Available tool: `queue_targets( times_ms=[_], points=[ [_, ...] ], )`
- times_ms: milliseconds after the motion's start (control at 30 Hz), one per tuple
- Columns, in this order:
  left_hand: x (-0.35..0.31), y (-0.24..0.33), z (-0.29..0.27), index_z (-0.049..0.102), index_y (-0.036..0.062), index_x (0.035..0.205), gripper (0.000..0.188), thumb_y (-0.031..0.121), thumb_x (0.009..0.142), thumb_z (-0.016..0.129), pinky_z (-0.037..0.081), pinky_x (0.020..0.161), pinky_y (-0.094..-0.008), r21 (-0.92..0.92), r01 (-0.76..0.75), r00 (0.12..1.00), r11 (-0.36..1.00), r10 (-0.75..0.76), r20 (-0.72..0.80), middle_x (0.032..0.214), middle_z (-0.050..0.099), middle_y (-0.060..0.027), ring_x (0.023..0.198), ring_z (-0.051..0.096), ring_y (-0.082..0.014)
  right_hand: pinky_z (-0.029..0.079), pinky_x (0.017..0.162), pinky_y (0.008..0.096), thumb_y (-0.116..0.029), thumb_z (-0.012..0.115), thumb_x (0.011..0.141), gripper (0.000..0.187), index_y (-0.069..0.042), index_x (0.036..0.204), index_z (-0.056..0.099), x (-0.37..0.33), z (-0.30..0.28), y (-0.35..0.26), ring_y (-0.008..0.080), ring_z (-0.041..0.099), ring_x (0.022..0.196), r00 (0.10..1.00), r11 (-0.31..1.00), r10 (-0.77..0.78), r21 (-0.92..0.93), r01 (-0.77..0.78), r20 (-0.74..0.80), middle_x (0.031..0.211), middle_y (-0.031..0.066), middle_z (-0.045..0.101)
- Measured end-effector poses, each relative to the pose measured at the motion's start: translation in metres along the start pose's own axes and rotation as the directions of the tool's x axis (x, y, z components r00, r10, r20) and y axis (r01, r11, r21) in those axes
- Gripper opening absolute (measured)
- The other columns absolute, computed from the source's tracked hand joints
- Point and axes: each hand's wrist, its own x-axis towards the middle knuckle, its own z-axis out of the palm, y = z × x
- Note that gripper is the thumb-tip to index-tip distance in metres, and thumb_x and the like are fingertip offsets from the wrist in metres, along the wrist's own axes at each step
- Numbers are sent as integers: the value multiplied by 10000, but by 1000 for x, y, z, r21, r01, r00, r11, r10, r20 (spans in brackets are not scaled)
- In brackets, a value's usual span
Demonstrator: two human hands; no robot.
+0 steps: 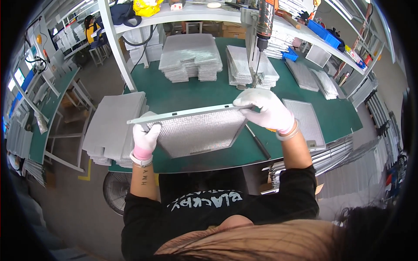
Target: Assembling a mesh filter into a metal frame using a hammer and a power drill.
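Both of my hands wear white gloves with pink cuffs and hold up a framed metal mesh filter panel above the green table. The panel is tilted, its slotted frame edge uppermost and its silvery mesh facing me. My left hand is closed round the panel's left end, thumb in front. At the top right corner, my right hand pinches the frame. A screwdriver-like tool with a black handle lies under the right side. Another framed panel lies flat to the right of my right hand.
Stacked mesh sheets stand at the left, with another stack at the back. Behind my right hand hangs a power screwdriver, its bit near narrower metal stacks. A shelf crosses above the green table. A floor fan stands below.
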Motion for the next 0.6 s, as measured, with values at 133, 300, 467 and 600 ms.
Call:
queue_targets(
  times_ms=[133,300,467,600],
  points=[
    [7,36,1,632,-12,911,98,-9,818,662,453,752,-256,224,-55,975,973,4,221,883,616,-63,809,563,-121,524,666,352,-21,719,749,463,-73,1203,651,27,-9,-30,299,655,708,945,980,192,-109,-168,265,810,118,655],
    [3,26,11,642,-14,917,114,-11,817,696,468,749,-250,144,-68,997,987,62,42,883,640,-66,795,585,-115,508,634,397,17,624,763,627,-129,1366,534,47,-6,-36,325,628,693,923,968,-83,-189,164,375,775,124,611],
    [-1,21,9,643,-14,950,130,18,840,705,475,740,-242,161,-75,997,984,76,-6,884,646,-46,797,578,-88,511,736,425,-8,546,820,554,-163,1351,539,65,12,-27,354,624,826,923,988,-104,-64,137,371,883,158,605],
    [-1,19,6,637,-13,985,166,54,854,713,480,792,-252,58,-32,999,998,31,16,961,656,-58,854,590,-99,514,813,414,-54,606,812,423,-103,1232,584,76,16,-34,355,620,906,890,987,-106,-60,148,444,967,145,614]
  ],
)
